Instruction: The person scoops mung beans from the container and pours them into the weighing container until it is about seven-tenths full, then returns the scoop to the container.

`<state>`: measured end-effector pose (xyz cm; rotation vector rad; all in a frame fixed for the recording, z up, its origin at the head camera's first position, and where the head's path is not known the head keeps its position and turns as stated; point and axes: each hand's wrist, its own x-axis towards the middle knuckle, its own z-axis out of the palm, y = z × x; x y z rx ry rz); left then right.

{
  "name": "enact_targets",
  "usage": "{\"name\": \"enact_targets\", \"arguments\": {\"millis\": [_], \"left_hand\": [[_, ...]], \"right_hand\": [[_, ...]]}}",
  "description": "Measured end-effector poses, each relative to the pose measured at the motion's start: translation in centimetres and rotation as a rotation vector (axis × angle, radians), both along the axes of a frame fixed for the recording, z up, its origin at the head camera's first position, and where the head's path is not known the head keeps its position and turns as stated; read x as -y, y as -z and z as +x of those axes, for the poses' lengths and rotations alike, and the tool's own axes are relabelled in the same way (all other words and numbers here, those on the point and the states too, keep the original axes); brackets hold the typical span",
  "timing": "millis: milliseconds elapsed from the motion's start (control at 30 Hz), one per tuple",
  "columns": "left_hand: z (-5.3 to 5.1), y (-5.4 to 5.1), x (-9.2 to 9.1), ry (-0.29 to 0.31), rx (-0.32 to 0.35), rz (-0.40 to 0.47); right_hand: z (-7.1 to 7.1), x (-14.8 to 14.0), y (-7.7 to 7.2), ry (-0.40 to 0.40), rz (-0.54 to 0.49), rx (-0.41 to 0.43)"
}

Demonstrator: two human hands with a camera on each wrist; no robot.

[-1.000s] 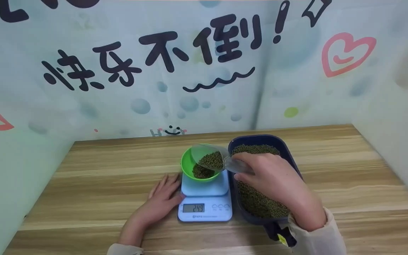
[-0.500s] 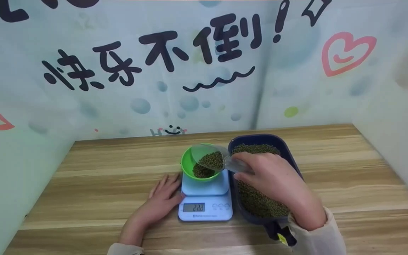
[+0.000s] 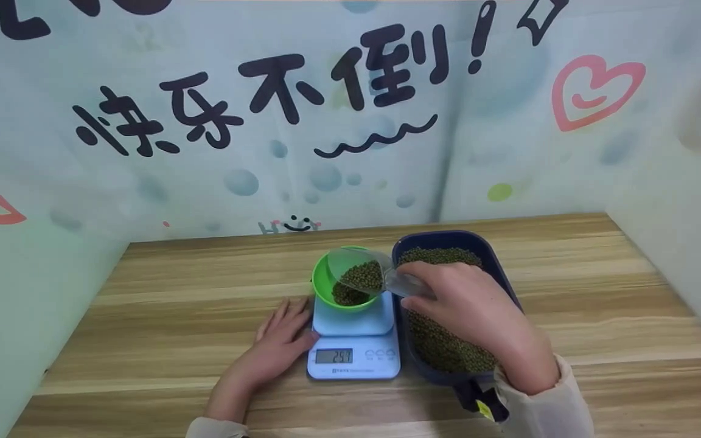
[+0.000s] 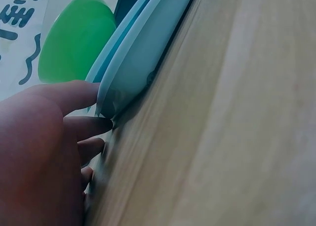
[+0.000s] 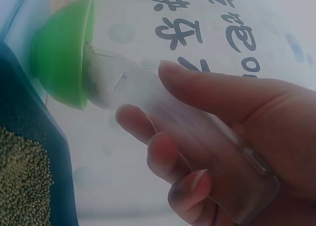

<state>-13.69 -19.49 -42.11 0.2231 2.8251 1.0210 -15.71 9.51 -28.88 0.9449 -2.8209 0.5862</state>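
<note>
My right hand (image 3: 469, 307) grips the handle of a clear plastic scoop (image 3: 410, 284), fingers curled round it in the right wrist view. The scoop's tip is over a green bowl (image 3: 322, 286), tilted into it, and small green mung beans (image 3: 366, 275) lie in the scoop. More beans are visible inside the bowl. Under the bowl is a light-blue kitchen scale (image 3: 353, 325), its display apparently reading 25.7. With fingers spread, my left hand (image 3: 277, 350) rests on the table, its fingertips touching the scale's left side (image 4: 131, 72).
A dark blue tub (image 3: 496, 267) of mung beans stands close to the scale's right side, under my right hand. A black piece with a yellow label (image 3: 484, 409) sticks out at its front. A printed cloth (image 3: 204, 182) hangs behind the wooden table (image 3: 192, 316).
The figures on the scale's display differ between frames, from about 24.9 to about 25.7. Both hands and the scoop stay nearly still.
</note>
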Motion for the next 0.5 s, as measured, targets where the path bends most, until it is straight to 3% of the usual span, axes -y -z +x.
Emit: {"name": "enact_targets", "arguments": {"millis": [500], "left_hand": [[-0.08, 0.08, 0.06, 0.011, -0.01, -0.015]], "right_hand": [[0.02, 0.04, 0.0, 0.002, 0.003, 0.006]]}}
